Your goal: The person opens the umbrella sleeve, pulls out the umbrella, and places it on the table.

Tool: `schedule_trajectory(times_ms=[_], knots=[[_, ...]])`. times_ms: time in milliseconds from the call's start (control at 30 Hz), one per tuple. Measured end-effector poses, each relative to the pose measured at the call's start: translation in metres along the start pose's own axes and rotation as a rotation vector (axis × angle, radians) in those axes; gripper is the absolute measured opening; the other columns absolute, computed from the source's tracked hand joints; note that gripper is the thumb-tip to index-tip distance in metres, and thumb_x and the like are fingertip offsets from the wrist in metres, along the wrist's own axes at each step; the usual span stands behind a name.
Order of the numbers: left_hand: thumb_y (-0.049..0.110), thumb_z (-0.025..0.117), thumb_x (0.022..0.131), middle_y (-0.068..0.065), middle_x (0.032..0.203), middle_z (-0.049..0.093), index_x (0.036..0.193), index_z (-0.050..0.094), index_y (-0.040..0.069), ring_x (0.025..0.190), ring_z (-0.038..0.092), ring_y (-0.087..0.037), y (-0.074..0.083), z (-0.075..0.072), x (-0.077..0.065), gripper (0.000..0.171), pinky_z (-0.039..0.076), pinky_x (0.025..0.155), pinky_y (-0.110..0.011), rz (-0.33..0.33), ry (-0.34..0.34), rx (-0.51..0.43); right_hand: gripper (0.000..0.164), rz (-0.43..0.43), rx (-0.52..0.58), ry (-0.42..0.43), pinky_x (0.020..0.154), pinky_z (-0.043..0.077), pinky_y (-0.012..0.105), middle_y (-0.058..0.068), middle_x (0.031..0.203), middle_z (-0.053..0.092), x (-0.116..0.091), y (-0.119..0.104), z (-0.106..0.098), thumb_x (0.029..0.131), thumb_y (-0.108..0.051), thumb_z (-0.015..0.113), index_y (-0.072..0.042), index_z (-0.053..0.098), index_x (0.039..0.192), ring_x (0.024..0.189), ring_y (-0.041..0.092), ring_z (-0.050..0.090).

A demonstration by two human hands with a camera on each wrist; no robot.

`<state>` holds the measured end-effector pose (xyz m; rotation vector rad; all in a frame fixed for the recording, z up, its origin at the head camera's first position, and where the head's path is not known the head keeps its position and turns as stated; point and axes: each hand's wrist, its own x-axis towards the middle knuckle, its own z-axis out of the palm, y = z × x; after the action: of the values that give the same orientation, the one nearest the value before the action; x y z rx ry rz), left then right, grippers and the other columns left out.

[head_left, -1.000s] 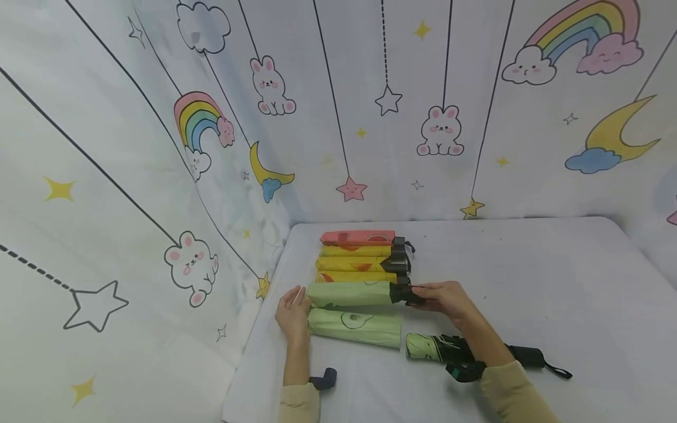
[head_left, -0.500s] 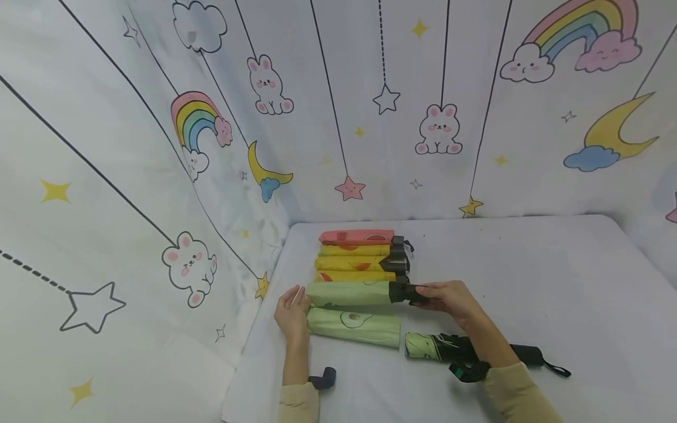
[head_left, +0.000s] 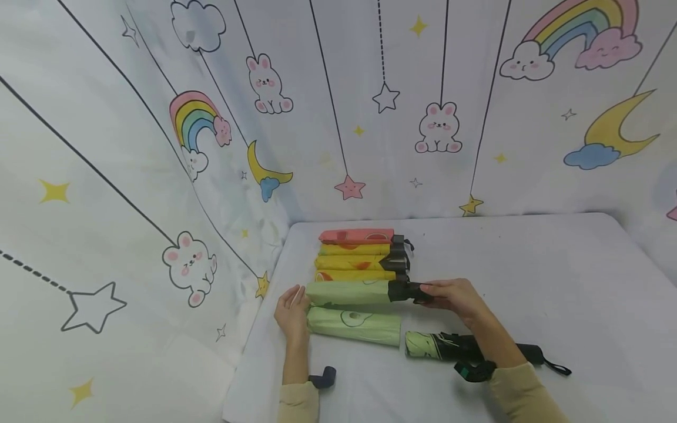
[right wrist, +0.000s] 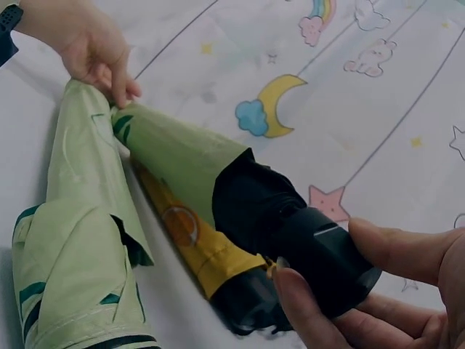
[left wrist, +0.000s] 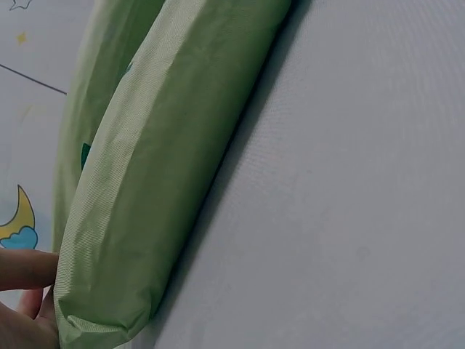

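Observation:
My right hand (head_left: 455,299) grips the black handle (right wrist: 323,258) of a folded umbrella, thumb on one side and fingers on the other. Black cloth of that umbrella shows at the mouth of its light green sleeve (head_left: 349,292). At the sleeve's far left end, my left hand (head_left: 292,308) pinches the closed tip. Just in front lies a second green sleeve (head_left: 359,326) with an avocado print, its left end beside my left hand. An unsleeved green and black folded umbrella (head_left: 444,346) rests on the table, partly behind my right forearm.
Behind the held umbrella, several yellow sleeved umbrellas (head_left: 354,262) and a red one (head_left: 357,237) lie in a row, handles to the right. White cloth covers the table (head_left: 529,282). A patterned curtain (head_left: 317,117) hangs at the back and left.
My right hand has moved slightly to the right, drawing the handle out, so more black shows past the sleeve's mouth. My left hand stays at the sleeve's tip.

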<state>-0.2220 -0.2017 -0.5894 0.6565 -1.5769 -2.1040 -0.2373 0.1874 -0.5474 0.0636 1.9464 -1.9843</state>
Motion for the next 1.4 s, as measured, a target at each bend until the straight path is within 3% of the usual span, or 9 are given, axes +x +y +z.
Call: schedule_trajectory(times_ms=[533, 867, 1267, 1400], knots=[[-0.017, 0.068, 0.09, -0.026, 0.138, 0.061, 0.129, 0.061, -0.004, 0.13, 0.062, -0.036, 0.002, 0.001, 0.001, 0.042, 0.059, 0.096, -0.028, 0.005, 0.009, 0.012, 0.062, -0.013, -0.029, -0.002, 0.095, 0.061, 0.036, 0.02, 0.126, 0.071, -0.01, -0.004, -0.01, 0.095, -0.03, 0.079, 0.012, 0.06, 0.137, 0.101, 0.028, 0.077], [-0.018, 0.068, 0.09, -0.024, 0.138, 0.063, 0.132, 0.057, -0.005, 0.13, 0.062, -0.034, 0.0, 0.001, 0.002, 0.046, 0.059, 0.097, -0.029, 0.004, 0.015, 0.017, 0.059, -0.027, -0.062, 0.001, 0.109, 0.052, 0.047, 0.018, 0.129, 0.071, -0.016, -0.002, -0.014, 0.097, -0.032, 0.077, 0.009, 0.062, 0.137, 0.105, 0.027, 0.076], [-0.019, 0.067, 0.089, -0.024, 0.137, 0.063, 0.135, 0.053, -0.007, 0.129, 0.063, -0.035, 0.001, 0.002, 0.001, 0.05, 0.059, 0.097, -0.028, -0.003, 0.016, 0.009, 0.058, -0.041, -0.069, 0.003, 0.112, 0.048, 0.052, 0.018, 0.126, 0.072, -0.023, -0.006, -0.018, 0.097, -0.031, 0.076, 0.011, 0.062, 0.136, 0.104, 0.027, 0.076], [-0.019, 0.067, 0.089, -0.024, 0.136, 0.063, 0.137, 0.052, -0.008, 0.129, 0.063, -0.035, 0.002, 0.002, 0.001, 0.051, 0.059, 0.098, -0.029, -0.004, 0.014, 0.009, 0.058, -0.059, -0.058, 0.0, 0.107, 0.054, 0.043, 0.019, 0.126, 0.071, -0.026, -0.006, -0.02, 0.098, -0.028, 0.076, 0.013, 0.061, 0.136, 0.104, 0.027, 0.076]])
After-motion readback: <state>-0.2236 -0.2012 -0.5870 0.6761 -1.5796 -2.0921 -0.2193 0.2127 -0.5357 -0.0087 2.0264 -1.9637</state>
